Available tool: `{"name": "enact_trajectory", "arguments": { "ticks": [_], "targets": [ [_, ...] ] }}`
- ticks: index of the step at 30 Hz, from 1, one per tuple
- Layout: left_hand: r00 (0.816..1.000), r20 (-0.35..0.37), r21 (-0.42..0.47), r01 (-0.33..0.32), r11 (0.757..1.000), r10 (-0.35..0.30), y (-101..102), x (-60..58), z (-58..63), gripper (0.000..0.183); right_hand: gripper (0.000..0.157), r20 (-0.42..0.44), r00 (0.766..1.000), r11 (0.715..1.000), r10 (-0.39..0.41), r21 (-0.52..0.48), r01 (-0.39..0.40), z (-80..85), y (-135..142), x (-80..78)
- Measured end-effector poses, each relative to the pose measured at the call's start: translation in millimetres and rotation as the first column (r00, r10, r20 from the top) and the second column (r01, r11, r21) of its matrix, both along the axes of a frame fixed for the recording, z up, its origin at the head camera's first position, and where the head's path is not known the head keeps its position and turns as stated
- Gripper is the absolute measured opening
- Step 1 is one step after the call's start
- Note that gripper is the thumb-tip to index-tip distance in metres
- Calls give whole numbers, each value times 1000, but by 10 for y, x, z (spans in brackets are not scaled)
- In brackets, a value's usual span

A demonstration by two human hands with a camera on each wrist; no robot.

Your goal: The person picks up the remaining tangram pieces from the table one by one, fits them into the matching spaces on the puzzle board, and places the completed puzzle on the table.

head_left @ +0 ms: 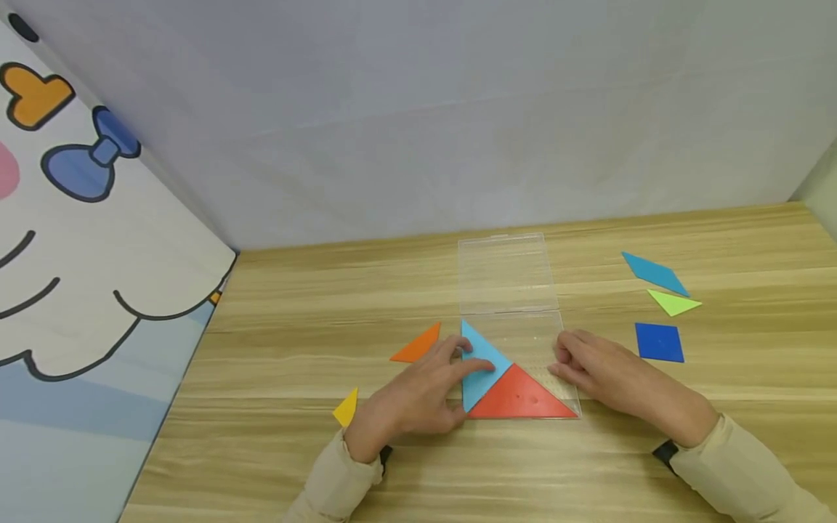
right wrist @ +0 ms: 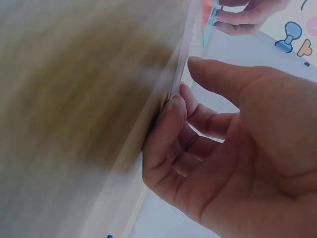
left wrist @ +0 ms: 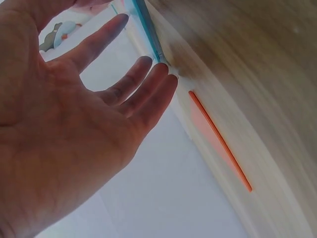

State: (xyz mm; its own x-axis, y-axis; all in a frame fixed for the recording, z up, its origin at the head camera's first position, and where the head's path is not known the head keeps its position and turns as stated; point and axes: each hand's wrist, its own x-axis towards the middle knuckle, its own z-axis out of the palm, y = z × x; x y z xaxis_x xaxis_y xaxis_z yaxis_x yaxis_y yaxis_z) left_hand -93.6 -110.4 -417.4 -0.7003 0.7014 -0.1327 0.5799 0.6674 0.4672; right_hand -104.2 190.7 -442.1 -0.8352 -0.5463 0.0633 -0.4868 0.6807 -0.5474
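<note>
A clear plastic case [head_left: 532, 341] lies unfolded on the table, its lid [head_left: 506, 276] laid back away from me. In its near half sit a large light blue triangle [head_left: 480, 356] at the left and a large red triangle [head_left: 523, 399] along the near edge, side by side. My left hand [head_left: 421, 388] rests at the case's left side, fingers loosely bent, with fingertips on the light blue triangle. At the right edge of the case, my right hand [head_left: 604, 370] has curled fingers against the rim and its thumb over it, gripping the edge.
An orange triangle [head_left: 418, 345] and a yellow piece [head_left: 346, 407], partly hidden by the left arm, lie left of the case. To the right are a blue parallelogram [head_left: 656, 274], a lime green triangle [head_left: 673, 301] and a dark blue square [head_left: 659, 342]. A pale cloth wall [head_left: 418, 145] stands behind the table.
</note>
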Motion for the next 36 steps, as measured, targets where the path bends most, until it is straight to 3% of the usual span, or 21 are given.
{"name": "enact_trajectory", "arguments": {
  "ticks": [9, 13, 18, 24, 36],
  "targets": [
    [1000, -11, 38, -29, 999, 29, 35, 6, -23, 45, 26, -16, 1000, 1000, -2, -4, 2, -3, -7, 4],
    [998, -63, 23, -29, 999, 30, 67, 21, -37, 45, 25, -4, 1000, 1000, -6, 2, 6, -1, -8, 3],
    [989, -147, -8, 13, 1000, -14, 127, 42, -60, 44, 25, 6, 1000, 1000, -6, 3, 6, 5, 1, 5],
    [971, -234, 34, 59, 998, -49, 170, 66, -102, 41, 25, -4, 1000, 1000, 1, -4, -1, -4, 4, 7],
    [955, -295, 22, 30, 999, -23, 253, 119, -136, 40, 25, -16, 1000, 1000, -1, -6, 0, -9, 0, -4]
  ]
}}
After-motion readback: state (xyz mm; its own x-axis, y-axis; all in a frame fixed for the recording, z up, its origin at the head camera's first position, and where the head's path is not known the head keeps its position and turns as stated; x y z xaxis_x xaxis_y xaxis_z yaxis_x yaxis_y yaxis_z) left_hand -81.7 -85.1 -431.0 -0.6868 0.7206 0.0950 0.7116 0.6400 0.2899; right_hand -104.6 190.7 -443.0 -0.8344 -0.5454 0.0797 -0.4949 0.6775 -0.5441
